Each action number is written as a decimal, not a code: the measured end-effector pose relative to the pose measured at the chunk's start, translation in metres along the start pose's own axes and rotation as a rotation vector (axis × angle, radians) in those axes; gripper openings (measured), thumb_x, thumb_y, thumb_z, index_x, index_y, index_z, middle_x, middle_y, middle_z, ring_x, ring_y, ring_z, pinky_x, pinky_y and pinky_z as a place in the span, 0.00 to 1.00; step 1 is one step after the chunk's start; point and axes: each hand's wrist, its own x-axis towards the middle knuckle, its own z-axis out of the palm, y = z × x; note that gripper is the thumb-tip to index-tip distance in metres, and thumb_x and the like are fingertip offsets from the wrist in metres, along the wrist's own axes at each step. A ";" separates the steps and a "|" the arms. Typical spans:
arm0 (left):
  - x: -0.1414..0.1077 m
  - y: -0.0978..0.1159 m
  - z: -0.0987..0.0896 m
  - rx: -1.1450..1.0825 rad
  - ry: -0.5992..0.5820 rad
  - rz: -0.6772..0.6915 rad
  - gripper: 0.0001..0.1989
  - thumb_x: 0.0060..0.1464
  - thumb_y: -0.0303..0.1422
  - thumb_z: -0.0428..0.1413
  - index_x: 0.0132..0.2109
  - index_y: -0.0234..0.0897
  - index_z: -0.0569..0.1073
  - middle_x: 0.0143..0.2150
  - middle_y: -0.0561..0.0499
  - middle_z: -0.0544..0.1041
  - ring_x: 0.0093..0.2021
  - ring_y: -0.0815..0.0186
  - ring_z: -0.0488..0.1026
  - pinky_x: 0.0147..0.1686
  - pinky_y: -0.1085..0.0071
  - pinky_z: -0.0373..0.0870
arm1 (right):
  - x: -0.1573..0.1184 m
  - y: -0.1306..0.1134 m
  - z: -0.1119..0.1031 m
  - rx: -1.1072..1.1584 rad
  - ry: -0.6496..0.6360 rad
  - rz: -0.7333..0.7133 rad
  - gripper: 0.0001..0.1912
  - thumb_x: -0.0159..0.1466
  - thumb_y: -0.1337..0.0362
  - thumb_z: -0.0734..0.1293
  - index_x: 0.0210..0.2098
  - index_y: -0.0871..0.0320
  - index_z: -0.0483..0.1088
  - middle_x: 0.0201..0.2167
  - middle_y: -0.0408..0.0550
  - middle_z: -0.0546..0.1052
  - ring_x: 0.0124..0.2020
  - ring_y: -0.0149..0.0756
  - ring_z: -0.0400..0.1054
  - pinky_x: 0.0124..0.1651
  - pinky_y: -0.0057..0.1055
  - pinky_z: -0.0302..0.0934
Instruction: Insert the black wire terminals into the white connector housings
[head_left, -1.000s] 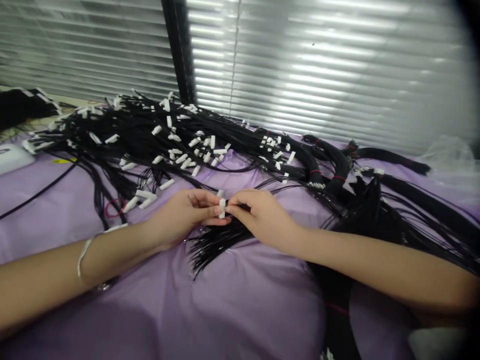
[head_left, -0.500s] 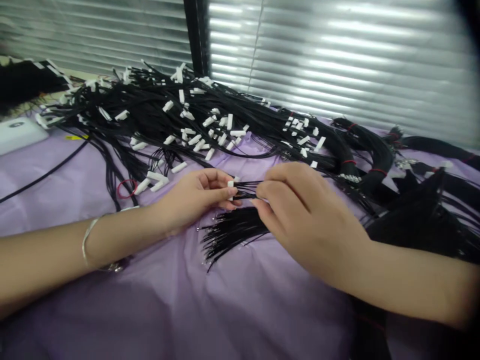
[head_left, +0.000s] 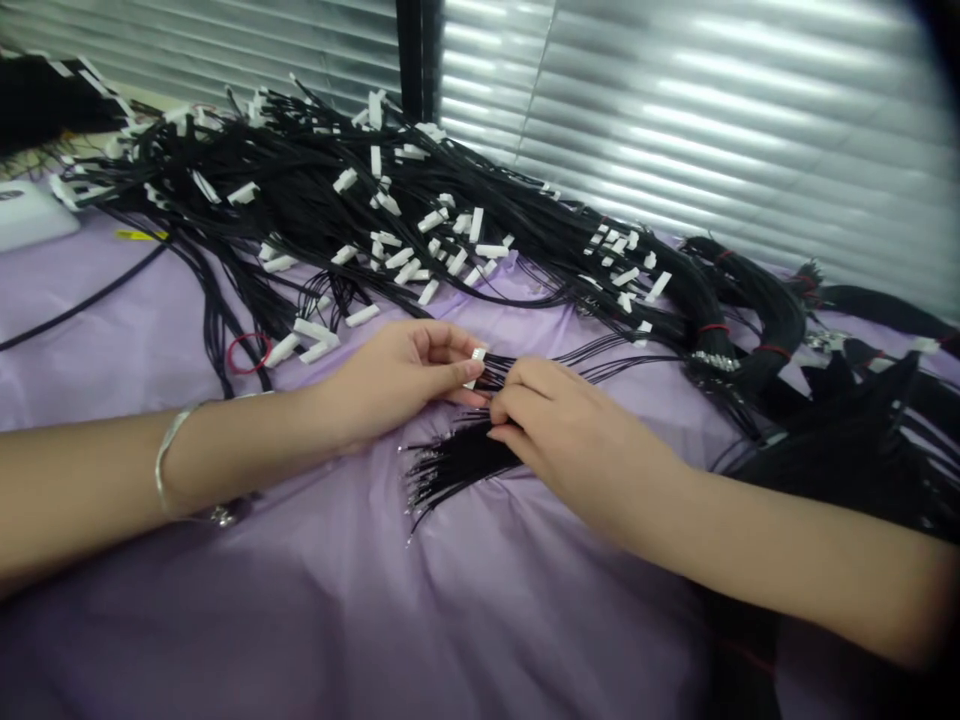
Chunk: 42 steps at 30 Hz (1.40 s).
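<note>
My left hand point(head_left: 396, 376) pinches a small white plastic wire connector point(head_left: 477, 367) between thumb and fingers. Thin black wires run from that connector to my right hand point(head_left: 562, 430), whose fingers are closed on them just to its right. Under my right hand's fingertips lies a loose bunch of black wires point(head_left: 450, 475) with small metal-tipped ends, fanned out on the lilac cloth. Both hands are close together, and the connector's far side is partly hidden by my fingers.
Behind my hands lies a large tangled heap of black wire harnesses point(head_left: 360, 210) with white connectors. Bundles tied with red bands point(head_left: 750, 310) lie at the right, near a loose red rubber band point(head_left: 247, 353). A white device point(head_left: 26, 215) sits at the far left, with window blinds point(head_left: 675, 120) behind.
The connector has gone from upright between both hands to lying in my left hand with wires led into it. My right hand has moved onto the wires, and the view has shifted.
</note>
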 end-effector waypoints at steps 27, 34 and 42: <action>-0.025 0.004 0.003 -0.184 -0.071 -0.364 0.05 0.55 0.19 0.55 0.39 0.30 0.73 0.35 0.48 0.79 0.34 0.66 0.80 0.38 0.78 0.77 | -0.001 0.003 -0.027 0.493 -0.015 0.303 0.08 0.54 0.69 0.64 0.20 0.58 0.69 0.14 0.36 0.66 0.16 0.21 0.56 0.20 0.23 0.48; -0.024 0.006 0.006 -0.172 -0.086 -0.346 0.07 0.56 0.17 0.52 0.36 0.29 0.72 0.32 0.49 0.79 0.33 0.69 0.80 0.37 0.81 0.77 | 0.003 0.005 -0.026 0.512 -0.046 0.368 0.07 0.51 0.68 0.64 0.17 0.58 0.68 0.13 0.36 0.65 0.17 0.21 0.56 0.18 0.22 0.48; -0.022 0.006 0.004 -0.166 -0.078 -0.351 0.07 0.56 0.17 0.52 0.36 0.30 0.72 0.32 0.49 0.80 0.33 0.68 0.80 0.36 0.80 0.77 | 0.002 0.005 -0.023 0.525 -0.036 0.352 0.07 0.51 0.69 0.64 0.18 0.58 0.68 0.13 0.36 0.64 0.17 0.21 0.54 0.19 0.23 0.48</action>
